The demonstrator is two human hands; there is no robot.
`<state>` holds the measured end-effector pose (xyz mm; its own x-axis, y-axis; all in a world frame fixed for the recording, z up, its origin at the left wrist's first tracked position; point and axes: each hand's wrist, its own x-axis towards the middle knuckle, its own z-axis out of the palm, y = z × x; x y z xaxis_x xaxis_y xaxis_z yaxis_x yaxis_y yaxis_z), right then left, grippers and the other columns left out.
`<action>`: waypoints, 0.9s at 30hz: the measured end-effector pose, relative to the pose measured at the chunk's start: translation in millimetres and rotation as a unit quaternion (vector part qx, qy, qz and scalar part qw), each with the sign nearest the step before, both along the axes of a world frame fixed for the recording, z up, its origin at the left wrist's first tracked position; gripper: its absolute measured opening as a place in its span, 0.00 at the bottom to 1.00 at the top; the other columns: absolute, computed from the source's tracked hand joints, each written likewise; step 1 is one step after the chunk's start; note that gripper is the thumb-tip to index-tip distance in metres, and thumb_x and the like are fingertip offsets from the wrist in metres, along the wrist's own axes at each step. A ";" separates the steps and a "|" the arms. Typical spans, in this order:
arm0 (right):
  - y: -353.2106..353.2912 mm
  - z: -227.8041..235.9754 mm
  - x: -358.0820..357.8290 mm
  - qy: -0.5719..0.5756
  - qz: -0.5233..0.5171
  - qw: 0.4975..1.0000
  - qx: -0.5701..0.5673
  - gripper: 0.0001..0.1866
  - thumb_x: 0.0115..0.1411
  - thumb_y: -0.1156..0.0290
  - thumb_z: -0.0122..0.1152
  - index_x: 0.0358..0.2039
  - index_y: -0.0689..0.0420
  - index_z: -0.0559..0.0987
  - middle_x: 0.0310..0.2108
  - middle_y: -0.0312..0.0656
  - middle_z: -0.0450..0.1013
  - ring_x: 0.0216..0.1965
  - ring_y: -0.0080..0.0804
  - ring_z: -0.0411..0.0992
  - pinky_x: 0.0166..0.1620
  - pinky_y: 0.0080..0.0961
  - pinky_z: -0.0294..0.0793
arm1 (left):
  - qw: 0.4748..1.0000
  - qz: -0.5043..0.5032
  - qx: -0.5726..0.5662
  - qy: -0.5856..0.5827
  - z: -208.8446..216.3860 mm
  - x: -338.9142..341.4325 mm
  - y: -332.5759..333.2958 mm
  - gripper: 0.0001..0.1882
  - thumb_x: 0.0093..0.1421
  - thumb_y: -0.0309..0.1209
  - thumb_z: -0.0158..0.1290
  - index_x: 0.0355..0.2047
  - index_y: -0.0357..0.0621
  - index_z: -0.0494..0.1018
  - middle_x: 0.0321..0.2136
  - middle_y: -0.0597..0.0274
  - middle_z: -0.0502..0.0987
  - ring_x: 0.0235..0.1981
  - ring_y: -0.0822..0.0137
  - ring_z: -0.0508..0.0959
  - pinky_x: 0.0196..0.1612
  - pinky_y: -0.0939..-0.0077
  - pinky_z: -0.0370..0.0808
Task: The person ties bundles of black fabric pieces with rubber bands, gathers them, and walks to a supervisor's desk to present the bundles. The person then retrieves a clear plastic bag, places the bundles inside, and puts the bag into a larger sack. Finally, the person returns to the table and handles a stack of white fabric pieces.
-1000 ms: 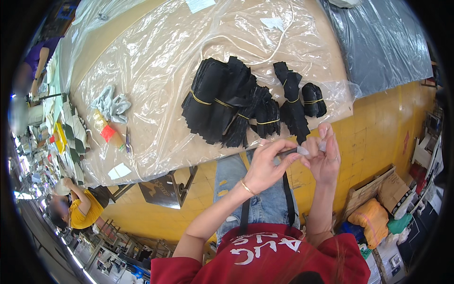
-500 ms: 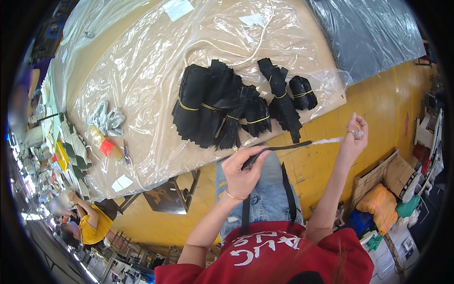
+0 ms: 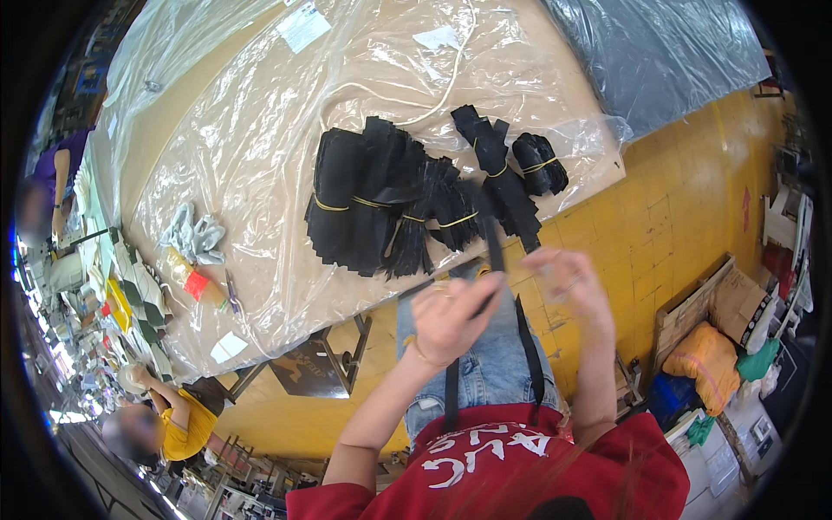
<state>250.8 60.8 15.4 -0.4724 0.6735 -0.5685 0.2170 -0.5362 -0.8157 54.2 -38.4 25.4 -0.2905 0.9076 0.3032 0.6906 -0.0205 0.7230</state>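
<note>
My left hand (image 3: 451, 316) is closed round a black fabric strip (image 3: 492, 243), whose free end sticks up toward the table edge. My right hand (image 3: 568, 282) is just to the right of it, apart from the strip and blurred by motion, so its fingers cannot be read. Beyond my hands, bundles of black fabric pieces (image 3: 342, 195) tied with yellow bands lie on the plastic-covered table (image 3: 234, 156). Farther right are a crossed bundle of black strips (image 3: 511, 195) and a small rolled black bundle (image 3: 539, 163).
Grey gloves (image 3: 192, 232), a bottle with a red label (image 3: 195, 283) and small scissors (image 3: 231, 293) lie at the table's left. White cord (image 3: 416, 104) curves across the far side. People work at the left. A cardboard box (image 3: 724, 303) and orange sack (image 3: 698, 362) stand at right.
My right hand has come in from the far right toward my left hand. The white strip stretched from it no longer shows. The black strip has swung from pointing right to pointing away.
</note>
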 end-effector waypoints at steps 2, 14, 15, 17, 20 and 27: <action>-7.0 1.6 -17.9 0.092 -0.027 0.994 -0.052 0.18 0.64 0.56 0.57 0.35 0.61 0.79 0.31 0.39 0.77 0.24 0.12 0.66 0.26 0.08 0.57 | 0.996 -0.083 -0.014 0.019 -6.8 12.0 8.7 0.14 0.45 0.26 0.64 0.35 0.50 0.78 0.18 0.72 0.70 0.16 0.71 0.69 0.20 0.79 0.67; 41.6 11.3 -48.8 -0.074 -0.031 0.992 0.102 0.16 0.69 0.64 0.47 0.45 0.62 0.78 0.22 0.28 0.65 0.26 0.13 0.61 0.30 0.14 0.62 | 0.993 -0.057 -0.030 -0.097 -45.0 -16.1 71.7 0.12 0.55 0.29 0.57 0.40 0.41 0.75 0.41 0.56 0.73 0.40 0.58 0.75 0.44 0.66 0.72; 41.2 9.3 -53.0 -0.055 0.007 0.987 0.149 0.16 0.71 0.64 0.41 0.46 0.61 0.74 0.20 0.28 0.58 0.24 0.15 0.55 0.27 0.16 0.57 | 0.995 -0.067 -0.045 -0.062 -54.4 -19.8 81.8 0.11 0.55 0.28 0.56 0.39 0.39 0.75 0.40 0.56 0.73 0.39 0.58 0.76 0.43 0.67 0.73; 37.9 4.1 -60.4 -0.058 0.015 0.989 0.138 0.13 0.70 0.66 0.42 0.45 0.62 0.70 0.21 0.31 0.61 0.24 0.17 0.59 0.28 0.18 0.61 | 0.994 -0.088 -0.066 0.009 -70.3 -22.8 96.8 0.10 0.54 0.25 0.54 0.37 0.37 0.75 0.39 0.54 0.73 0.38 0.57 0.76 0.42 0.68 0.74; 33.6 -9.9 -69.4 -0.093 0.054 0.985 0.134 0.11 0.70 0.67 0.42 0.44 0.62 0.66 0.22 0.35 0.64 0.24 0.20 0.63 0.29 0.21 0.64 | 0.994 -0.079 -0.046 0.061 -82.1 -16.8 104.4 0.11 0.52 0.24 0.53 0.36 0.35 0.75 0.38 0.55 0.73 0.38 0.59 0.76 0.41 0.70 0.75; 46.7 -49.1 -71.5 -0.037 -0.042 0.992 0.110 0.05 0.61 0.76 0.60 0.35 0.65 0.78 0.28 0.31 0.73 0.28 0.13 0.65 0.33 0.15 0.67 | 0.952 -0.139 -0.055 0.267 -87.0 -15.1 105.6 0.13 0.49 0.26 0.52 0.34 0.31 0.75 0.39 0.53 0.72 0.40 0.59 0.76 0.41 0.67 0.75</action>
